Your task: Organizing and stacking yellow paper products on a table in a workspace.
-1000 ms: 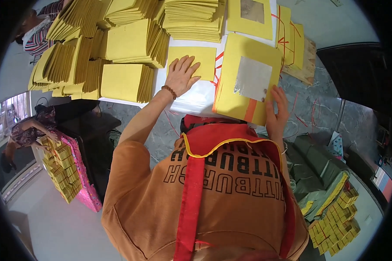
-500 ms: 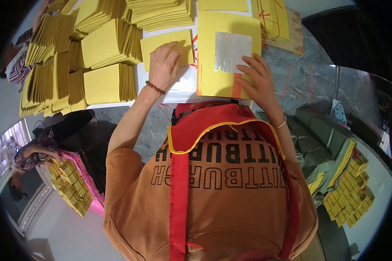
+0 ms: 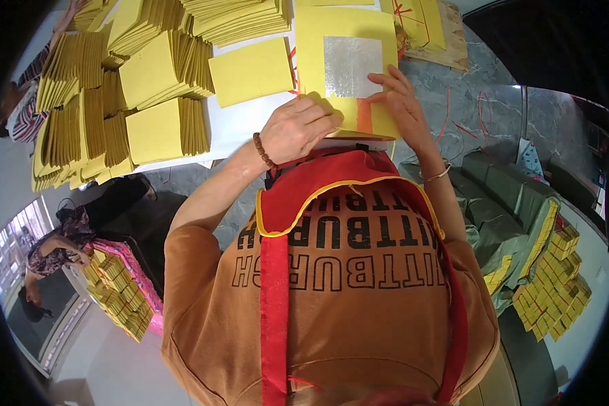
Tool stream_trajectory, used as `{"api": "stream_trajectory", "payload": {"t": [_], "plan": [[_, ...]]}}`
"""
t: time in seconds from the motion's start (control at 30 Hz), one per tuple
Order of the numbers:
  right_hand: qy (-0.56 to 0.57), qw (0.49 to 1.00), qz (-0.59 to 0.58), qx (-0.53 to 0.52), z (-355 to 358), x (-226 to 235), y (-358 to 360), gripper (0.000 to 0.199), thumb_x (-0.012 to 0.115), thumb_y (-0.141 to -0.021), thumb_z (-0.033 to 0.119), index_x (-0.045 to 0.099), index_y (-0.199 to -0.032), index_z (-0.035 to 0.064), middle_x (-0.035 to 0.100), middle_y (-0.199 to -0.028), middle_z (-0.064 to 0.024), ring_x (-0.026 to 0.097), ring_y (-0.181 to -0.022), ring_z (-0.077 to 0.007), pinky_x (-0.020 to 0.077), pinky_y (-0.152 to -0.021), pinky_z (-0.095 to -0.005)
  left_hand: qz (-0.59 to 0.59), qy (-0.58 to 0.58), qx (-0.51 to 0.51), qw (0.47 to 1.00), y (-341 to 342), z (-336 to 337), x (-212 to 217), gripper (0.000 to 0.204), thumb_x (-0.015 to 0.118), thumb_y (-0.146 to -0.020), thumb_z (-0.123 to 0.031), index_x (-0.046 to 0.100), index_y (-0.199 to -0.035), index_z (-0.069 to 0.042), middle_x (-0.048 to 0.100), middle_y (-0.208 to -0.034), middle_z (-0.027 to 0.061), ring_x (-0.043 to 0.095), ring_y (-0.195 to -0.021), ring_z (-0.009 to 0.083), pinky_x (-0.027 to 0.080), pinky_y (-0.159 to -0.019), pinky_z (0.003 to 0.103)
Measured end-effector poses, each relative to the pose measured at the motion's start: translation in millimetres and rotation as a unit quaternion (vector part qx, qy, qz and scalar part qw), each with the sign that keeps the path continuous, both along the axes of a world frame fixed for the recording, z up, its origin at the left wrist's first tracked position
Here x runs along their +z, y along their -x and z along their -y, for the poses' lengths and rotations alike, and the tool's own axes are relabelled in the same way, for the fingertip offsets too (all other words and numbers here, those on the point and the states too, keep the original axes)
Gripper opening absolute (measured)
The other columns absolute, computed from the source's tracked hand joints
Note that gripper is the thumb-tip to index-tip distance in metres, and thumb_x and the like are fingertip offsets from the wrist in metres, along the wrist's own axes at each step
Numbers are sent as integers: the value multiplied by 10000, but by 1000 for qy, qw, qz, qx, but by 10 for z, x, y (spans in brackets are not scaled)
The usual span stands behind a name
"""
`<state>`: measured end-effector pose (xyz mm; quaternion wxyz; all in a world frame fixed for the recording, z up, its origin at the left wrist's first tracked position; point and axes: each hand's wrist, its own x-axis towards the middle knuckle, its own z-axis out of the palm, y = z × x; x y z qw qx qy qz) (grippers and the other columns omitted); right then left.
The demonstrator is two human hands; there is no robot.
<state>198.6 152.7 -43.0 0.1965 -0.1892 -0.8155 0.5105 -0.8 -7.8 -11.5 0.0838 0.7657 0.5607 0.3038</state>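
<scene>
The yellow sheet (image 3: 346,74) with a silver square (image 3: 351,65) is pinched at its near edge by the closed left hand (image 3: 298,128); its right side is pressed by the open right hand (image 3: 400,101).

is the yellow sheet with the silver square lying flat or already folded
Mostly flat: the yellow sheet lies spread on the stack, silver square face up. Its near edge is hidden under the left hand and right hand; cannot tell there.
</scene>
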Motion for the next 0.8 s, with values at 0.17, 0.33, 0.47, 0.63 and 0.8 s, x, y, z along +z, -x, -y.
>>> {"api": "stream_trajectory", "payload": {"t": [0.17, 0.33, 0.47, 0.63, 0.8], "plan": [[38, 999, -9, -5, 4, 51, -5, 532, 256, -981, 354, 698, -958, 59, 511, -1295, -60, 231, -1341, -273, 167, -1104, -382, 112, 60, 52, 991, 30, -27, -12, 110, 592, -837, -81, 632, -903, -3, 620, -773, 125, 594, -710, 274, 491, -644, 354], [34, 999, -10, -4, -1, 5, -6, 586, 214, -984, 397, 690, -964, 56, 514, -1289, -70, 221, -1345, -271, 159, -1105, -387, 167, 100, 88, 977, 38, -76, 39, 126, 586, -858, -107, 638, -869, 7, 610, -708, 146, 593, -649, 290, 482, -606, 356], [33, 999, -24, 1, -11, -14, -8, 578, 193, -987, 399, 653, -1017, 51, 520, -1283, -69, 221, -1345, -272, 160, -1103, -388, 212, 160, 117, 957, 58, -83, 13, 182, 594, -882, -177, 652, -905, -7, 599, -679, 100, 572, -589, 164, 442, -549, 287], [7, 1000, -11, -20, -3, -11, 14, 691, 97, -967, 503, 604, -1090, 48, 529, -1275, -77, 236, -1351, -258, 173, -1098, -380, 251, 223, 139, 932, 65, -95, -3, 195, 596, -872, -178, 654, -914, 4, 640, -717, 72, 569, -620, 107, 452, -576, 262], [57, 997, -26, -35, 21, -9, 14, 502, 204, -986, 345, 555, -1188, 49, 524, -1278, -38, 260, -1328, -244, 204, -1092, -360, 290, 295, 163, 896, 80, -129, -2, 190, 593, -863, -161, 657, -902, 13, 651, -729, 29, 550, -648, 65, 453, -601, 244]]}}
